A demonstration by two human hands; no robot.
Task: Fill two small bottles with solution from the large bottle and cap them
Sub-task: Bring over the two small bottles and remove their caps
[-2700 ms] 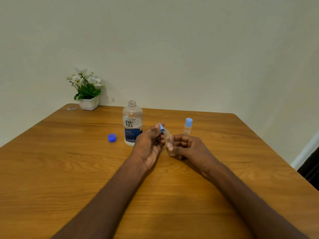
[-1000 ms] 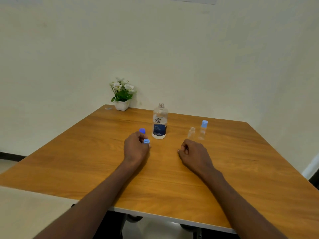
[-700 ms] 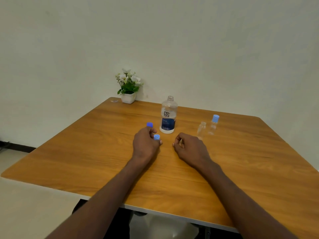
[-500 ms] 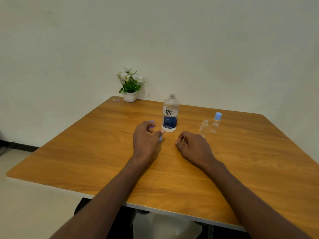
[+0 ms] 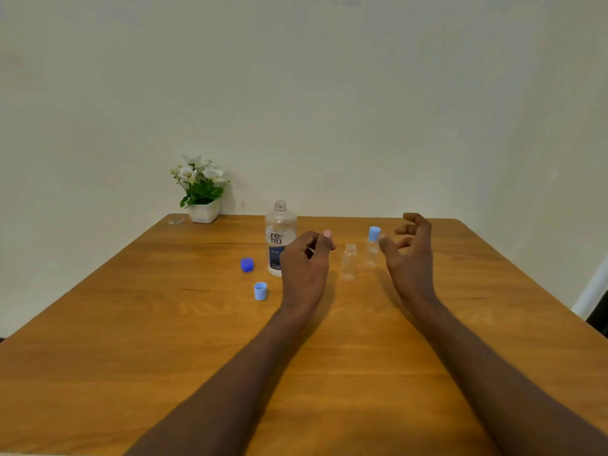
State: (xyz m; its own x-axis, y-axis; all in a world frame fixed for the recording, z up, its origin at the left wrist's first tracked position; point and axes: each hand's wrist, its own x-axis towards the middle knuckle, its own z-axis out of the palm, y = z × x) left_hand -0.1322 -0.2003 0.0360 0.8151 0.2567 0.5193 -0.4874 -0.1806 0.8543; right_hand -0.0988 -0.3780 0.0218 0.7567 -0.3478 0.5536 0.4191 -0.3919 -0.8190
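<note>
- We are working the uncapping step: the large bottle (image 5: 280, 238) is standing open, its dark blue cap (image 5: 246, 264) lying just left of it on the table (image 5: 131, 324).
- One small bottle (image 5: 349, 262) is standing uncapped, mouth up; its light blue cap (image 5: 260, 290) is lying open side up, nearer us.
- The second small bottle (image 5: 372, 246) is standing capped, long axis vertical, just behind and right of the first.
- Our left hand (image 5: 306, 261) is hovering with fingers loosely curled, gripping nothing.
- Our right hand (image 5: 409, 255) is hovering beside the capped bottle, fingers spread and bent, empty.
- Next, we judge, we are needing a steadying hold on the body and a twist of its cap.
</note>
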